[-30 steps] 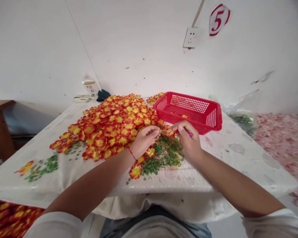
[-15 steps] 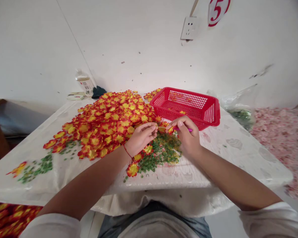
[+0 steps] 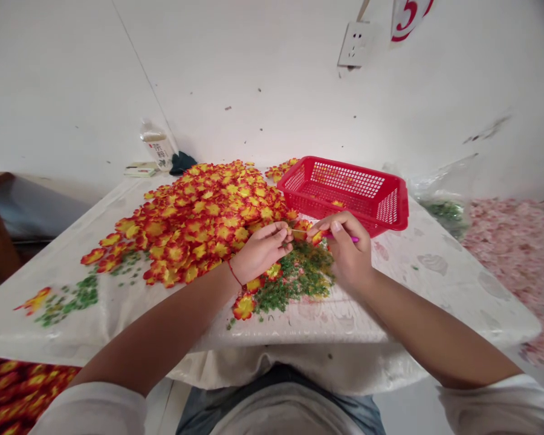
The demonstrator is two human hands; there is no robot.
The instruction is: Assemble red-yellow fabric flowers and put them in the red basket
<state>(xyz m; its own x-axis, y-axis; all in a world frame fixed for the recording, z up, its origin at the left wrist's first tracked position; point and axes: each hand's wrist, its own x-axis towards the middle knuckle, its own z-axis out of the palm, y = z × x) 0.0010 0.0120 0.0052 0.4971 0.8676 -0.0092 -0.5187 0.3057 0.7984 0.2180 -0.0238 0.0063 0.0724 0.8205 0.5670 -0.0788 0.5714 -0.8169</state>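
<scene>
My left hand (image 3: 263,251) and my right hand (image 3: 347,248) meet over a heap of small green plastic pieces (image 3: 299,278) near the table's front edge. The right hand is closed around a pink-handled tool (image 3: 351,239) whose thin needle points left, with red-and-yellow petals (image 3: 307,230) threaded on it. The left hand's fingers pinch together at the needle's tip; what they hold is too small to make out. A large pile of red-and-yellow fabric flowers (image 3: 199,220) lies just left of the hands.
A red mesh basket (image 3: 349,193) stands behind the right hand with a few flowers inside. A clear bag of green bits (image 3: 444,208) and pink petals (image 3: 512,241) are at right. A bottle (image 3: 158,148) leans against the wall. More flowers (image 3: 13,393) lie below the table at left.
The hands have stayed together at the needle with only small finger movements. The camera view shifted slightly.
</scene>
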